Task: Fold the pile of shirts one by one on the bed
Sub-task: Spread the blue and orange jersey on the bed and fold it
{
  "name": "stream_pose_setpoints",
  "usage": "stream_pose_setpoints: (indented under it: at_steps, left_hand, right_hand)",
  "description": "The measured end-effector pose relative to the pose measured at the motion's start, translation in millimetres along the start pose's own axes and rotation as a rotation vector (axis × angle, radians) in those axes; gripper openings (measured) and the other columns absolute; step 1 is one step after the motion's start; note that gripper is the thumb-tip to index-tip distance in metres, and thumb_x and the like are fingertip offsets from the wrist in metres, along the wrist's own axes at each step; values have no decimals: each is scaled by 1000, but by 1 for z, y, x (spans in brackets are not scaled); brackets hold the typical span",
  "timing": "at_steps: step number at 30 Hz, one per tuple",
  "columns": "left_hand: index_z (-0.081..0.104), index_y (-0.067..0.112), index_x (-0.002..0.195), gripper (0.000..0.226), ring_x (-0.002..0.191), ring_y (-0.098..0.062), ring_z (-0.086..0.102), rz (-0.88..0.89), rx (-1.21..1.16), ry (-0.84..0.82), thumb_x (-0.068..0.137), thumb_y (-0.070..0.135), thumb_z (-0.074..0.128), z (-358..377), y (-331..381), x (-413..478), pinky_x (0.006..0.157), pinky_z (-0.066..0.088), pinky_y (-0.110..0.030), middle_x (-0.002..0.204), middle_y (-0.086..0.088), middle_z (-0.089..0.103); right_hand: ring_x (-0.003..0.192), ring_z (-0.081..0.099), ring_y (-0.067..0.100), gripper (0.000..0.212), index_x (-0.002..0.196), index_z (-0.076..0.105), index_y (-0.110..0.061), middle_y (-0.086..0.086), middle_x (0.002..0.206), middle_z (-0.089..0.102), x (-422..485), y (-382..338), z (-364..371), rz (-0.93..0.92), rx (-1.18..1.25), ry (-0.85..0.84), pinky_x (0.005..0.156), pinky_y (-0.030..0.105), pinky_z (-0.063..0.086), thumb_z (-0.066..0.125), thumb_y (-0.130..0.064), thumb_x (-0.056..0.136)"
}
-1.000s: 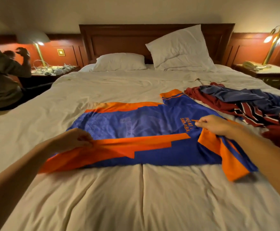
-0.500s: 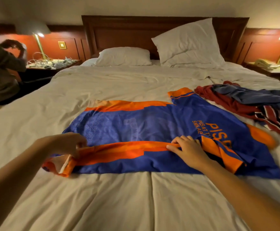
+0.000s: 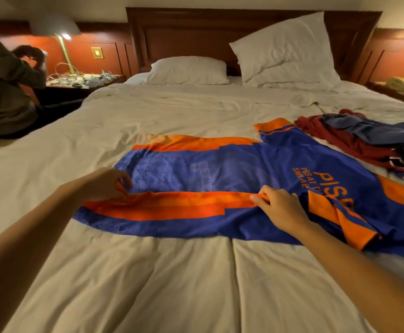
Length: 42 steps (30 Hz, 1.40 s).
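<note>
Pinches a bunch of orange hem between thumb and curled fingers of the left hand (image 3: 104, 186), at the 9 o'clock end of a folded-over strip. Lays the right hand (image 3: 280, 207) on the same strip toward 3 o'clock, grip not closed: fingers nearly straight and pressed together, tips at the orange edge, thumb hidden.

Has the blue and orange shirt (image 3: 220, 174) spread across the middle of the bed (image 3: 148, 284), near long edge turned up over the body so an orange band runs between the two hands. Printed orange lettering at 3 o'clock, only partly readable. One sleeve creased just beyond the right wrist, the other flat toward 1 o'clock.

Leaves the pile of shirts (image 3: 354, 140) at 2 o'clock, dark red, blue and striped, crumpled, just beside the far sleeve.

At 12 o'clock, a flat pillow (image 3: 189, 69) and a propped pillow (image 3: 287, 49) against the wooden headboard (image 3: 184, 32). At 10 o'clock, a lit lamp (image 3: 62, 51) on a nightstand (image 3: 88, 82) strewn with cables. At 9 o'clock, another person (image 3: 1, 87) seated beside the bed.
</note>
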<state>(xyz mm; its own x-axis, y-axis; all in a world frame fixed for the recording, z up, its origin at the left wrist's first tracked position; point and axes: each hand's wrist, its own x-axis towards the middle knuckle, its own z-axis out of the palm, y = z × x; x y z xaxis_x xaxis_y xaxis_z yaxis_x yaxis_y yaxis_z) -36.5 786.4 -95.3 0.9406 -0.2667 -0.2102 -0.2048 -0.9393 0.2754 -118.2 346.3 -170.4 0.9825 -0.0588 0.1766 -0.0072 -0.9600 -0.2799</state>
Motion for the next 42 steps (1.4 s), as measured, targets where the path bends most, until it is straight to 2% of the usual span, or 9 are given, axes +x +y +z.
stream_pose_setpoints:
  at_steps: [3,7,13,17,22,27,32,36,42]
  left_hand:
    - [67,33,74,38,79,-22,65,22,-100,361,70,-2,80,6,-7,2,70,43,-28,82,-1,69]
    - [72,13,100,33,91,-32,58,27,-237,746,77,-10,68,22,-2,0,78,39,-32,106,-13,55]
    - [41,22,143,82,126,-43,45,-409,-145,435,80,69,65,41,-2,4,101,38,-53,139,-18,44]
    - [35,22,141,83,122,-45,46,-446,-50,390,81,74,58,55,0,-5,100,36,-53,132,-21,48]
    - [23,34,148,69,105,-46,61,-392,-9,395,93,64,49,53,4,-16,80,42,-45,120,-23,60]
    - [41,38,145,43,96,-46,62,-230,107,371,102,43,43,54,8,-29,81,47,-46,117,-18,54]
    - [57,22,133,37,105,-43,60,-232,151,307,103,40,45,43,17,-42,90,46,-45,112,-15,56]
    - [54,16,134,43,111,-39,60,-293,218,288,104,43,41,12,16,-50,91,46,-39,128,-16,59]
    - [44,33,147,52,135,-24,47,-405,561,-51,103,57,27,-23,14,-86,105,38,-28,152,-7,40]
  right_hand:
    - [96,62,35,29,91,45,-19,5,93,69,1,-2,2,47,23,-4,84,45,35,43,-46,102]
    - [96,61,40,23,95,36,-17,11,99,69,1,-5,6,132,68,60,85,48,36,39,-38,105]
    - [113,53,33,33,123,55,-25,5,120,57,-10,-1,4,44,-85,129,89,48,39,53,-47,97]
    - [116,53,33,52,126,61,-27,7,127,56,-33,17,-16,-28,-230,324,88,49,42,41,-58,89]
    - [116,51,42,70,133,56,-28,14,131,54,-81,60,-50,229,-247,453,91,54,39,47,-71,78]
    - [100,64,43,99,146,36,-40,17,113,64,-115,100,-63,432,-317,110,83,49,50,55,-89,63]
    - [103,65,36,66,134,49,-37,13,110,69,-103,118,-92,418,-10,-116,77,41,50,70,-64,78]
    - [98,66,29,44,106,57,-41,2,97,67,-79,122,-131,321,-68,-271,73,32,43,69,-69,74]
    - [94,60,15,107,90,64,-20,-2,98,66,-81,102,-186,270,-342,-713,95,31,41,21,-105,41]
